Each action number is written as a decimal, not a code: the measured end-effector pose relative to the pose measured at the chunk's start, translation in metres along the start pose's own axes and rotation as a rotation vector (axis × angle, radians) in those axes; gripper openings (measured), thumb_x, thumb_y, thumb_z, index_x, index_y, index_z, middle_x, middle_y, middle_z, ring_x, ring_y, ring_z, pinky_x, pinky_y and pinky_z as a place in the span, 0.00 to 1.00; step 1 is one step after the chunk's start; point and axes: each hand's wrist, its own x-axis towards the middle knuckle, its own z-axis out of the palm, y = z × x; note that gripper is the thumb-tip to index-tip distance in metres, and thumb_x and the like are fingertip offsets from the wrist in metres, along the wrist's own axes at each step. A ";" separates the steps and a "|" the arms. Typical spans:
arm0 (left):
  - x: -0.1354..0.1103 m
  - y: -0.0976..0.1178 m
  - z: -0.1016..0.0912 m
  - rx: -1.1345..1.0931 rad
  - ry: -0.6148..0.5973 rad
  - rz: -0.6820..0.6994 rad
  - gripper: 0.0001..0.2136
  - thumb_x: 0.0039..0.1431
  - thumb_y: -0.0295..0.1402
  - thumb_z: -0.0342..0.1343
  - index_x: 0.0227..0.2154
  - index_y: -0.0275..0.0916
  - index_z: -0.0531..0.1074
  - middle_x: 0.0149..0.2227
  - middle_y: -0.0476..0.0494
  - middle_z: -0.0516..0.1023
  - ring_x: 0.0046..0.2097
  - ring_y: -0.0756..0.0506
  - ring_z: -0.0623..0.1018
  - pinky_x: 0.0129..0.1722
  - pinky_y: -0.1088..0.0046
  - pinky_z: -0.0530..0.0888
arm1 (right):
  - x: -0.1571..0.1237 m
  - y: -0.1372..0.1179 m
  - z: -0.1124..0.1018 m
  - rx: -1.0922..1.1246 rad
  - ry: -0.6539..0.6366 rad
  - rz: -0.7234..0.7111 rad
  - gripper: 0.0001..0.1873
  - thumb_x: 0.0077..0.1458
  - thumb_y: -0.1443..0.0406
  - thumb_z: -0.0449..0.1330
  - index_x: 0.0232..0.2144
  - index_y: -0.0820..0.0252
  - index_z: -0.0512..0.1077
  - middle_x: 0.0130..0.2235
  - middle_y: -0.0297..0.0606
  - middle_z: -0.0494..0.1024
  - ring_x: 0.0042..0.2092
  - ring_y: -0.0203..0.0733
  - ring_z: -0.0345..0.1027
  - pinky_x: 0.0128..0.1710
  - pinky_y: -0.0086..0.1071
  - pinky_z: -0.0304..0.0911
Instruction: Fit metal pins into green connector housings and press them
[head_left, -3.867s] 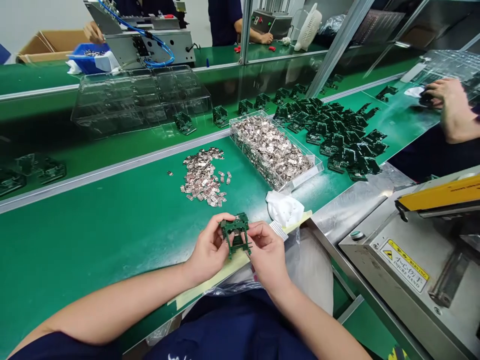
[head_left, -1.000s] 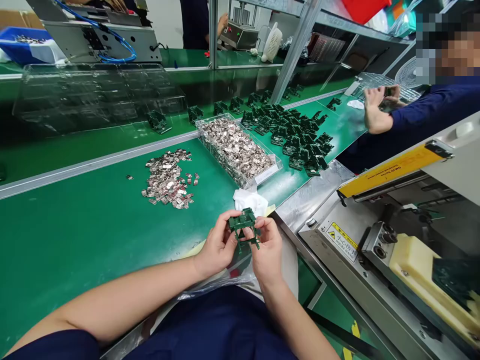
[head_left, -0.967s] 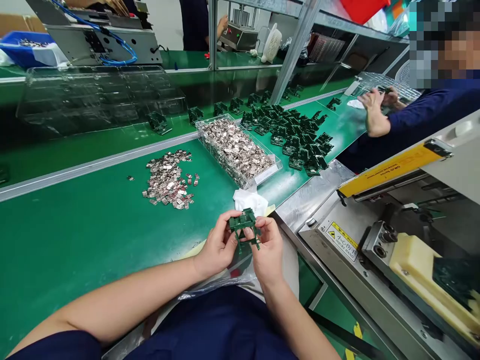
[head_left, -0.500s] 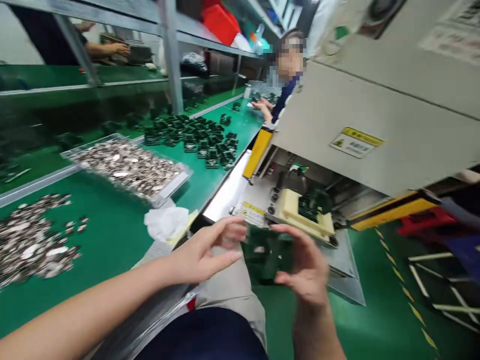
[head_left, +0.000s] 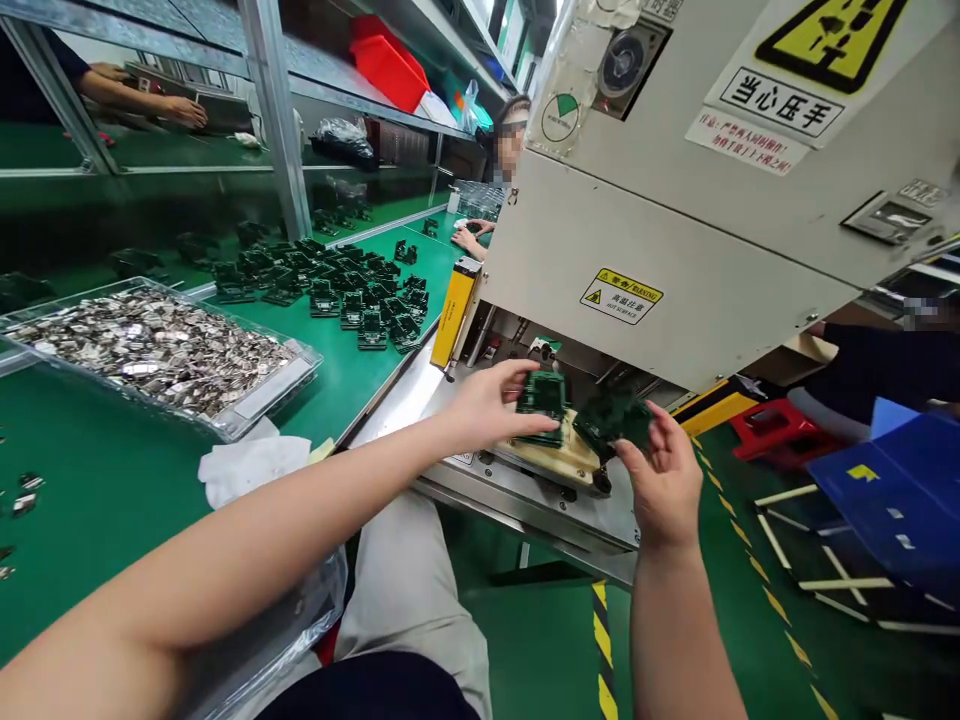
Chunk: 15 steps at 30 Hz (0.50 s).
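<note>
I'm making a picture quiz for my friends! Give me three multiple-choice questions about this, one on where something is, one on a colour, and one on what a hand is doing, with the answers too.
1. Where is the white cloth?
A) On the floor
B) On the green bench beside the clear tray
C) Inside the machine

2. What colour is the low stool?
A) Blue
B) Green
C) Red

3. What is the right hand doing?
A) Holding a dark green part
B) Pressing a button
C) Lying flat on the bench

Answers:
1 B, the cloth lies next to the tray's corner.
2 C, the stool shows red.
3 A, its fingers grip the part.
</note>
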 end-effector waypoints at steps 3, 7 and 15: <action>-0.057 -0.003 -0.050 0.034 0.026 -0.062 0.30 0.42 0.36 0.71 0.50 0.37 0.70 0.47 0.38 0.77 0.48 0.40 0.79 0.56 0.54 0.72 | 0.020 -0.005 0.015 -0.167 -0.222 0.005 0.36 0.42 0.53 0.71 0.53 0.57 0.70 0.48 0.46 0.77 0.53 0.53 0.69 0.55 0.49 0.63; -0.125 -0.027 -0.104 0.136 0.066 -0.283 0.29 0.42 0.39 0.70 0.48 0.40 0.71 0.48 0.38 0.77 0.51 0.36 0.77 0.57 0.49 0.70 | 0.035 -0.010 0.029 -0.184 -0.442 0.034 0.34 0.44 0.52 0.70 0.52 0.56 0.70 0.47 0.44 0.78 0.53 0.53 0.70 0.54 0.49 0.64; -0.135 -0.072 -0.105 0.190 -0.094 -0.323 0.29 0.39 0.41 0.71 0.48 0.45 0.73 0.66 0.34 0.57 0.65 0.34 0.63 0.59 0.52 0.67 | -0.028 0.011 -0.033 -0.483 0.135 0.118 0.36 0.52 0.46 0.62 0.61 0.47 0.64 0.61 0.49 0.66 0.63 0.57 0.56 0.62 0.52 0.49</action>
